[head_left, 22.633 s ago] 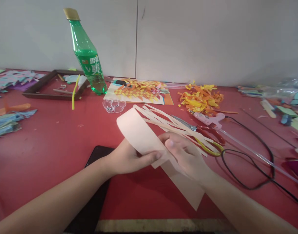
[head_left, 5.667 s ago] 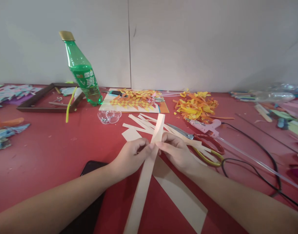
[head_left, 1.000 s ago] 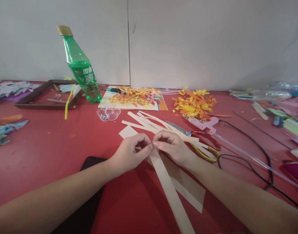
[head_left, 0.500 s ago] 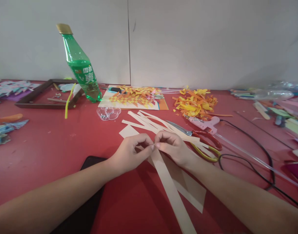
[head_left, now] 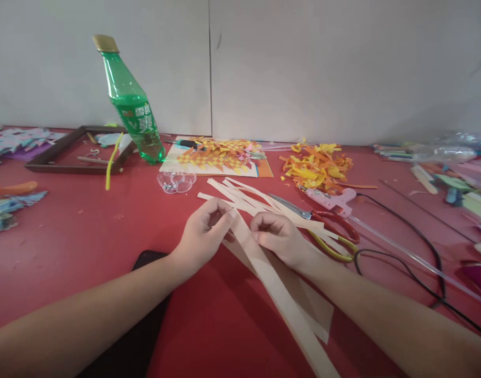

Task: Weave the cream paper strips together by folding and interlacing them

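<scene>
A long cream paper strip runs from between my hands down past the bottom edge of the view. My left hand pinches its upper end between thumb and forefinger. Curled beside the strip's right edge, my right hand has its thumb and forefinger pressed together at the paper. Beneath the strip, a wider cream paper piece lies on the red table. Several thin cut strips are heaped just beyond my hands. Scissors with red and yellow handles rest partly among them.
A pink glue gun with a black cord lies at right. Orange and yellow paper scraps are piled behind it. A green bottle stands beside a brown frame. A black flat object lies under my left forearm.
My left hand has moved up and left with the strip's end, away from my right hand. The fingertips, which met before, are now apart, and the strip slants more.
</scene>
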A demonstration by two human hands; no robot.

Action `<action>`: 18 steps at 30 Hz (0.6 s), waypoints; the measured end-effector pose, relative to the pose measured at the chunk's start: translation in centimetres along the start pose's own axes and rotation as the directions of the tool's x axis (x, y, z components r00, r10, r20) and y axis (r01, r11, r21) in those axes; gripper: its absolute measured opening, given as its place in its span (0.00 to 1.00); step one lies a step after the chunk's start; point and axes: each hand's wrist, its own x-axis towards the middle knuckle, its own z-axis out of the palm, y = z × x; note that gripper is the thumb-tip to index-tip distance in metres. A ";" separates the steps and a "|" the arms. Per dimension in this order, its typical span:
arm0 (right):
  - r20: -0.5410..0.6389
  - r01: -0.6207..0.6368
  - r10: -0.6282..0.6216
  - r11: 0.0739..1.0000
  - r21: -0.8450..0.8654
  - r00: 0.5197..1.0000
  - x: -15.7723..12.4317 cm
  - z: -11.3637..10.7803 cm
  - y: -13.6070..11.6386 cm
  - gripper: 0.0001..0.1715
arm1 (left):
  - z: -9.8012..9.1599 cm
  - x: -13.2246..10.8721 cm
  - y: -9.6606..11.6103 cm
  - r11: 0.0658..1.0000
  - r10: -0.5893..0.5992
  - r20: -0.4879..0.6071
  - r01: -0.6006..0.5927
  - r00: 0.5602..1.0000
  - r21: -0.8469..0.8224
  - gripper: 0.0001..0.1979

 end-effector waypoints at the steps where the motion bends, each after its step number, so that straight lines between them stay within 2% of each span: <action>1: -0.002 -0.006 0.006 1.000 -0.006 1.000 0.0 0.0 0.0 0.04 | 0.0 0.1 0.0 0.999 -0.004 -0.046 0.002 0.999 -0.039 0.09; 3: -0.007 -0.011 0.011 1.000 -0.002 1.000 0.0 0.0 -0.1 0.04 | -0.1 0.3 -0.1 0.993 -0.016 -0.111 0.002 0.994 -0.121 0.09; 5: -0.017 -0.016 0.016 1.000 0.021 1.000 0.0 0.0 -0.1 0.04 | -0.2 0.4 -0.1 0.980 -0.024 -0.126 -0.002 0.992 -0.201 0.09; 8: -0.030 -0.027 0.029 0.998 0.064 0.999 0.1 0.0 0.1 0.04 | -0.1 0.3 -0.1 0.963 -0.084 0.001 0.081 0.997 -0.256 0.13; 11: -0.027 -0.023 0.024 0.998 0.062 0.999 0.0 0.1 0.1 0.04 | 0.0 0.1 0.0 0.972 -0.176 0.202 0.203 0.963 -0.119 0.15; 13: -0.013 -0.008 0.008 1.000 0.028 1.000 0.0 0.0 0.1 0.04 | 0.0 0.0 -0.1 0.979 -0.201 0.273 0.205 0.941 0.014 0.14; 15: 0.003 0.012 -0.012 1.000 -0.005 1.000 -0.1 0.0 0.1 0.04 | -0.1 0.0 -0.1 0.980 -0.197 0.288 0.179 0.937 0.087 0.14; 18: 0.008 0.026 -0.026 1.000 -0.017 1.000 0.0 -0.1 0.2 0.04 | -0.2 0.0 -0.2 0.985 -0.169 0.263 0.151 0.950 0.089 0.14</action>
